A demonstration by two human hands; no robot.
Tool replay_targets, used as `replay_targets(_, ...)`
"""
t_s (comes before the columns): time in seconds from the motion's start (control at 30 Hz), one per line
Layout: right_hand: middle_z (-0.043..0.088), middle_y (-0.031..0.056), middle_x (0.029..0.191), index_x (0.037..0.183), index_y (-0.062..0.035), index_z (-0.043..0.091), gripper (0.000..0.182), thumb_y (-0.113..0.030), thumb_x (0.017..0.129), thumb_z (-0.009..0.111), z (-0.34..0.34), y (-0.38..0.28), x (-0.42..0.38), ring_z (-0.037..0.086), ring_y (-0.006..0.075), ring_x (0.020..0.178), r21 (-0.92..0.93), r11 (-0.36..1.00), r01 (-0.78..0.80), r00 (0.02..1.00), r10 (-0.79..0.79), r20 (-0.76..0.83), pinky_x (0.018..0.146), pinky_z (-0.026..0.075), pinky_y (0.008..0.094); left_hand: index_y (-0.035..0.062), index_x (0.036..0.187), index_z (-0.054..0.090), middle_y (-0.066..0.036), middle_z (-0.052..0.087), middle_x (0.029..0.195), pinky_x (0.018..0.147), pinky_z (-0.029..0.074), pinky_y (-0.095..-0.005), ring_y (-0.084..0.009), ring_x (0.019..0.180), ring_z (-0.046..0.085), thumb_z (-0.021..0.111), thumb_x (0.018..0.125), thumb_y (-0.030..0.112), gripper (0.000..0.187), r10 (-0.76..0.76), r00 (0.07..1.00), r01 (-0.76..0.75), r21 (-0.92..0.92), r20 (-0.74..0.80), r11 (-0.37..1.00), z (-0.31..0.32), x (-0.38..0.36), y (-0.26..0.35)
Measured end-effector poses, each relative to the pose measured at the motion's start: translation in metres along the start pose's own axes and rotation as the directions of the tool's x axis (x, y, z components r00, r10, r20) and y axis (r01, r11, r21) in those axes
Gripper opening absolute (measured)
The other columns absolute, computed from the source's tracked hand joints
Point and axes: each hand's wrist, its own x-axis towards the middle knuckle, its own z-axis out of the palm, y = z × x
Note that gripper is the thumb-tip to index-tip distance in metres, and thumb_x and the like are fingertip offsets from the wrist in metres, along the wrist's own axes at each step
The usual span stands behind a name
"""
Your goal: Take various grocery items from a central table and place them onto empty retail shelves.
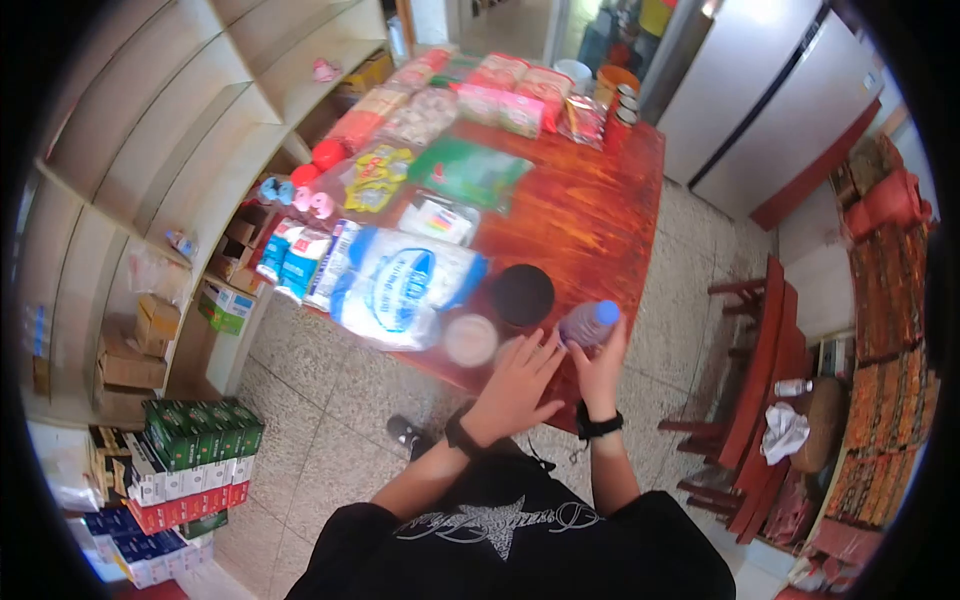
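Observation:
At the table's near corner, my right hand (601, 372) is wrapped round a small bottle (582, 326) with a blue cap, which stands upright. My left hand (520, 385) is beside it, fingers stretched out and apart, its fingertips close to the bottle. Partly under those fingers is a pale round thing I cannot make out. A round white-topped container (470, 340) stands to the left of my left hand. Just beyond both hands is a black round lid or container (523, 294). The big white and blue plastic package (405, 285) lies farther left.
The red-brown wooden table (590, 220) also bears a green bag (468, 172), yellow packets (378, 178), pink and red packages (510, 92) and several cans (622, 118). Shelves (180, 90) stand at left, stacked boxes (195, 460) below them, a wooden bench (755, 400) at right, a refrigerator (770, 90) behind.

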Motion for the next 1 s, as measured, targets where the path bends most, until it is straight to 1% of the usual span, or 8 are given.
replay_targets(0.07, 0.029, 0.0265, 0.147, 0.143, 0.0065, 0.023, 0.081, -0.009, 0.079, 0.07, -0.009, -0.026, -0.013, 0.025, 0.0379, 0.138, 0.076, 0.995, 0.059, 0.992, -0.05, -0.113, 0.112, 0.024, 0.0413, 0.0034, 0.139, 0.04, -0.021, 0.036, 0.145, 0.113, 0.021, -0.0513, -0.0396, 0.136, 0.029, 0.069, 0.078, 0.035, 0.074, 0.008, 0.997, -0.006, 0.031, -0.072, 0.999, -0.01, -0.026, -0.003)
replay_targets(0.2, 0.053, 0.0216, 0.12, 0.124, 0.004, 0.049, 0.048, -0.006, 0.081, 0.065, -0.021, -0.1, -0.061, 0.051, 0.0356, 0.113, -0.028, 0.956, 0.291, 0.949, -0.292, -0.115, 0.096, 0.04, 0.0422, 0.0104, 0.132, 0.051, -0.018, 0.046, 0.136, 0.109, 0.027, -0.0503, -0.0386, 0.127, 0.04, 0.068, 0.081, 0.034, 0.059, -0.114, 0.979, 0.131, 0.096, -0.169, 0.987, -0.04, -0.094, -0.01)
replay_targets(0.3, 0.061, 0.016, 0.088, 0.101, -0.0029, 0.062, 0.019, -0.007, 0.082, 0.06, 0.003, -0.132, -0.097, 0.059, 0.0349, 0.083, 0.041, 0.918, 0.394, 0.786, -0.36, 0.503, 0.074, 0.046, 0.0449, 0.0107, 0.128, 0.054, -0.015, 0.054, 0.128, 0.103, 0.035, -0.0467, -0.034, 0.12, 0.049, 0.066, 0.084, 0.033, 0.05, -0.131, 0.963, 0.108, -0.107, -0.234, 0.988, -0.064, -0.148, -0.025)
replay_targets(0.4, 0.064, 0.0189, 0.086, 0.099, -0.0063, 0.064, 0.021, -0.017, 0.085, 0.053, 0.066, -0.093, -0.15, 0.062, 0.0375, 0.084, -0.119, 0.803, 0.584, 0.339, -0.108, 0.935, 0.073, 0.048, 0.0484, 0.0105, 0.128, 0.054, -0.013, 0.054, 0.129, 0.102, 0.037, -0.0434, -0.0314, 0.118, 0.05, 0.065, 0.087, 0.029, 0.046, -0.198, 0.949, 0.131, -0.263, -0.247, 0.956, -0.097, -0.201, -0.024)
replay_targets(0.47, 0.066, 0.0192, 0.092, 0.1, -0.0067, 0.064, 0.025, -0.021, 0.084, 0.051, 0.107, -0.03, -0.182, 0.063, 0.0383, 0.087, -0.042, 0.78, 0.624, -0.082, 0.12, 0.989, 0.076, 0.049, 0.0499, 0.0101, 0.128, 0.055, -0.011, 0.056, 0.127, 0.101, 0.038, -0.0418, -0.0309, 0.117, 0.051, 0.063, 0.089, 0.027, 0.043, -0.228, 0.918, 0.161, -0.222, -0.325, 0.962, -0.123, -0.239, -0.018)
replay_targets(0.53, 0.067, 0.0191, 0.093, 0.101, -0.0074, 0.065, 0.027, -0.02, 0.082, 0.051, 0.145, 0.039, -0.216, 0.064, 0.0372, 0.087, 0.192, 0.726, 0.66, -0.342, 0.062, 0.938, 0.077, 0.049, 0.0482, 0.0106, 0.128, 0.055, -0.012, 0.057, 0.125, 0.101, 0.038, -0.042, -0.031, 0.116, 0.052, 0.063, 0.089, 0.028, 0.044, -0.313, 0.893, 0.234, -0.26, -0.322, 0.937, -0.141, -0.283, -0.017)
replay_targets(0.77, 0.067, 0.0175, 0.092, 0.1, -0.0036, 0.068, 0.031, -0.026, 0.083, 0.056, 0.221, -0.074, -0.229, 0.064, 0.0328, 0.084, 0.318, 0.819, 0.479, -0.578, 0.022, 0.815, 0.074, 0.049, 0.0421, 0.0076, 0.123, 0.057, -0.016, 0.063, 0.112, 0.09, 0.046, -0.0411, -0.0345, 0.105, 0.059, 0.064, 0.087, 0.024, 0.04, -0.435, 0.685, 0.322, -0.292, -0.585, 0.9, -0.175, -0.402, -0.005)
replay_targets(1.0, 0.067, 0.017, 0.091, 0.099, -0.002, 0.068, 0.036, -0.033, 0.086, 0.056, 0.265, -0.147, -0.252, 0.064, 0.031, 0.086, 0.444, 0.677, 0.587, -0.647, 0.063, 0.76, 0.076, 0.049, 0.0401, 0.0059, 0.124, 0.058, -0.014, 0.061, 0.122, 0.098, 0.042, -0.0397, -0.0324, 0.113, 0.056, 0.065, 0.086, 0.02, 0.041, -0.606, 0.493, 0.372, -0.479, -0.624, 0.795, -0.181, -0.472, -0.004)
